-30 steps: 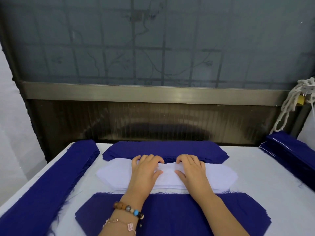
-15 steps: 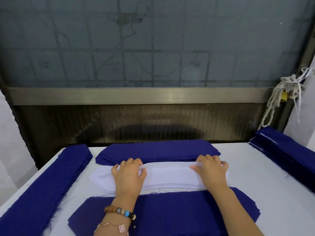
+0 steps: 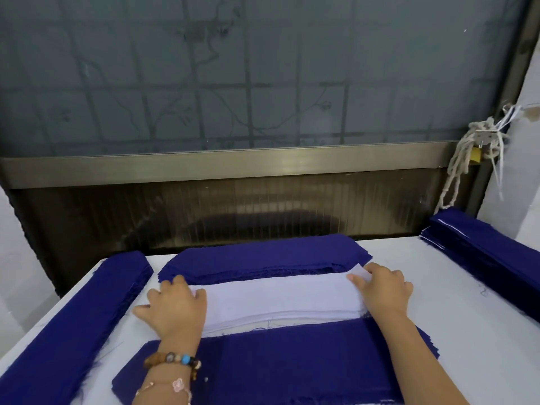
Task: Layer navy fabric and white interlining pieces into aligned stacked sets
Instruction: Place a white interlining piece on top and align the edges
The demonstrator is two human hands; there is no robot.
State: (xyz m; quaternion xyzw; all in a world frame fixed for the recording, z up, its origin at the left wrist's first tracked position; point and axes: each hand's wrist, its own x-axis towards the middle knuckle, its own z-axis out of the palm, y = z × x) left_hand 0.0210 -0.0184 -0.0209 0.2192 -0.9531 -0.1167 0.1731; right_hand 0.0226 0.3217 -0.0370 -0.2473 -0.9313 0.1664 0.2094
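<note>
**Both hands on the white interlining, between two navy stacks**

Nearest the camera: a navy fabric stack (image 3: pixel 263 366) of pointed-end pieces, frayed edges, both forearms crossing over it. Left wrist has a bead bracelet (image 3: pixel 172 359) and a thin chain bracelet (image 3: pixel 175 385) with a flower charm.

Just beyond it, touching its far edge, lies the white interlining stack (image 3: pixel 277 320), layers visible along the near side. The left hand (image 3: pixel 175 305) lies on the stack's left end, fingers resting on the white, thumb spread out to the left, nothing gripped. The right hand (image 3: pixel 382 290) is at the right end, thumb and forefinger pinching the corner of the top interlining sheet (image 3: pixel 280 293) (corner lifted slightly off the stack).

Behind the interlining: a second navy stack (image 3: pixel 263 255), same shape. A long navy pile (image 3: pixel 67 331) runs along the left edge of the white table (image 3: pixel 467 317); another navy pile (image 3: pixel 491 258) sits at the right edge, with thin white lines showing in its layers.

Far side: a metal window rail (image 3: pixel 233 165), frosted glass (image 3: pixel 263 68) above it, and a knotted rope (image 3: pixel 464 171) with a brass padlock (image 3: pixel 475 154) at right.
</note>
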